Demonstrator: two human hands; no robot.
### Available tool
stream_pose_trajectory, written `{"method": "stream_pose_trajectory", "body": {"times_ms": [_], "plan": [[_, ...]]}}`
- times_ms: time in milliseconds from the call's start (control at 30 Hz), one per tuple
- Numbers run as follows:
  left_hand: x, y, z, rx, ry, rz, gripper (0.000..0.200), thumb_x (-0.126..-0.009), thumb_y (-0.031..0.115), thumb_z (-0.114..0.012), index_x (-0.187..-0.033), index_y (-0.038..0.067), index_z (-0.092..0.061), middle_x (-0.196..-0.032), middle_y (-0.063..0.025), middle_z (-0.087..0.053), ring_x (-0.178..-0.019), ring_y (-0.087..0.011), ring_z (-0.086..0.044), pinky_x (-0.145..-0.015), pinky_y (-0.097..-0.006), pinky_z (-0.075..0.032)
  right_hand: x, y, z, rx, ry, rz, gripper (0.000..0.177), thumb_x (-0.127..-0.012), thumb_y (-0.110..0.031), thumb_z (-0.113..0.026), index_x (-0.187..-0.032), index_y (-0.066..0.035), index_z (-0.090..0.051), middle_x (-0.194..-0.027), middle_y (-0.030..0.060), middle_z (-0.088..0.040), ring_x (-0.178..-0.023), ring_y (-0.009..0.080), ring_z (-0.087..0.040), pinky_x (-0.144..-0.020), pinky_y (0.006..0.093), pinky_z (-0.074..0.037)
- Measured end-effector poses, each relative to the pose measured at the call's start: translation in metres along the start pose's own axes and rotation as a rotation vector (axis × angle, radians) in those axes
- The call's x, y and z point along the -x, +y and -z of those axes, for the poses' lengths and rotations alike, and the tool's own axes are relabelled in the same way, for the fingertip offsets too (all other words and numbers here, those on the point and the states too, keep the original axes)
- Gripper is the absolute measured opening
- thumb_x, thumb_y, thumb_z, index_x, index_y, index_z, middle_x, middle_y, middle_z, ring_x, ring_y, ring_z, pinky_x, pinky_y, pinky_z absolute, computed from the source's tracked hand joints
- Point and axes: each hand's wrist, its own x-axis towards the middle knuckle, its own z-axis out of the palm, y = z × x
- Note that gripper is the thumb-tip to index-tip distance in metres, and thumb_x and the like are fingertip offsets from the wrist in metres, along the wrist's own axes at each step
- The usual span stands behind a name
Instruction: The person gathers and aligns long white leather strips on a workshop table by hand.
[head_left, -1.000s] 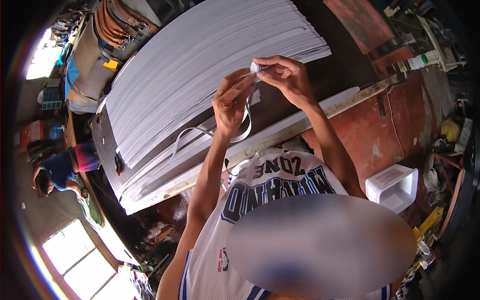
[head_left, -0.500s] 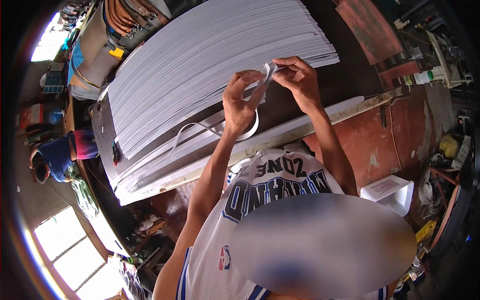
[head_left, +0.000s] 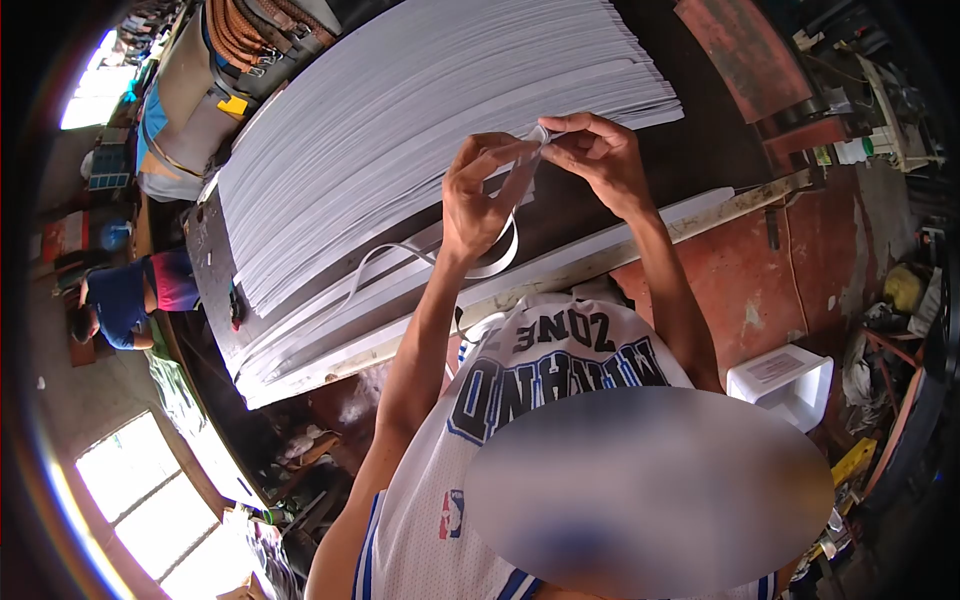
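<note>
A white strip point(head_left: 516, 180) is pinched between the fingertips of both hands above the table. My left hand point(head_left: 478, 195) is closed on it, thumb and fingers meeting near its end. On the other side, my right hand point(head_left: 597, 160) grips the same end, its fingertips almost touching those of my left. The strip looks folded or looped between the fingers, though its exact shape is partly hidden. Its free length curls behind my left wrist and down to the table. Behind the hands lies a wide layer of white strips point(head_left: 420, 130), side by side.
The dark table point(head_left: 650, 165) has a worn front edge point(head_left: 740, 205), with more loose strips point(head_left: 330, 335) along it. Brown belts point(head_left: 245, 45) lie at the back left. A white plastic bin point(head_left: 790, 385) stands low at right. Another person point(head_left: 120, 305) is at the far left.
My fingertips have drawn closer together on the strip, so the loop between them shows smaller. The other person at far left has shifted posture, and the view has moved slightly.
</note>
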Motion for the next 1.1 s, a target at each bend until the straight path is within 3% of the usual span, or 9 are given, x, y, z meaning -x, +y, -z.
{"method": "stream_pose_trajectory", "body": {"times_ms": [467, 633, 833, 867, 1100], "plan": [[0.000, 0.002, -0.005, 0.079, 0.002, 0.006, 0.026, -0.079, -0.002, -0.070, -0.102, 0.009, -0.073, -0.102, -0.0082, -0.066, -0.092, -0.0187, -0.064, -0.079, -0.0292, -0.051, -0.002, -0.009, 0.005, 0.119, -0.017, 0.021, 0.023, -0.081, 0.004, -0.069, -0.104, 0.000, -0.069, -0.101, 0.0094, -0.069, -0.093, 0.0140, -0.065, -0.086, 0.0262, -0.057], [0.004, 0.005, -0.012, 0.130, 0.063, 0.093, 0.024, -0.079, -0.001, -0.070, -0.100, 0.008, -0.072, -0.103, -0.0085, -0.067, -0.090, -0.0203, -0.066, -0.077, -0.0294, -0.052, -0.002, -0.010, 0.006, 0.100, -0.012, 0.023, 0.023, -0.080, 0.004, -0.070, -0.102, 0.000, -0.070, -0.099, 0.0087, -0.069, -0.092, 0.0132, -0.065, -0.086, 0.0257, -0.056], [0.003, 0.001, -0.019, 0.064, 0.083, -0.024, 0.023, -0.078, 0.001, -0.072, -0.100, 0.003, -0.068, -0.101, -0.0118, -0.067, -0.087, -0.0231, -0.067, -0.075, -0.0311, -0.052, 0.002, -0.015, 0.006, 0.112, 0.026, 0.000, 0.022, -0.079, 0.008, -0.070, -0.100, 0.000, -0.071, -0.099, 0.0081, -0.068, -0.092, 0.0124, -0.064, -0.084, 0.0241, -0.055], [0.003, 0.005, -0.018, 0.016, 0.052, 0.000, 0.024, -0.078, -0.003, -0.072, -0.100, 0.000, -0.065, -0.104, -0.0106, -0.066, -0.094, -0.0186, -0.065, -0.082, -0.0277, -0.052, 0.002, -0.016, 0.006, 0.131, 0.021, 0.014, 0.022, -0.079, 0.009, -0.069, -0.099, 0.001, -0.071, -0.099, 0.0083, -0.068, -0.093, 0.0127, -0.064, -0.083, 0.0240, -0.055], [0.001, 0.006, -0.016, 0.195, 0.007, 0.077, 0.026, -0.080, -0.006, -0.068, -0.104, 0.000, -0.061, -0.108, -0.0081, -0.062, -0.099, -0.0155, -0.060, -0.088, -0.0275, -0.049, 0.006, -0.018, -0.001, 0.084, 0.027, 0.048, 0.029, -0.079, 0.009, -0.069, -0.107, -0.001, -0.070, -0.102, 0.0050, -0.066, -0.091, 0.0093, -0.061, -0.079, 0.0203, -0.050]]}}
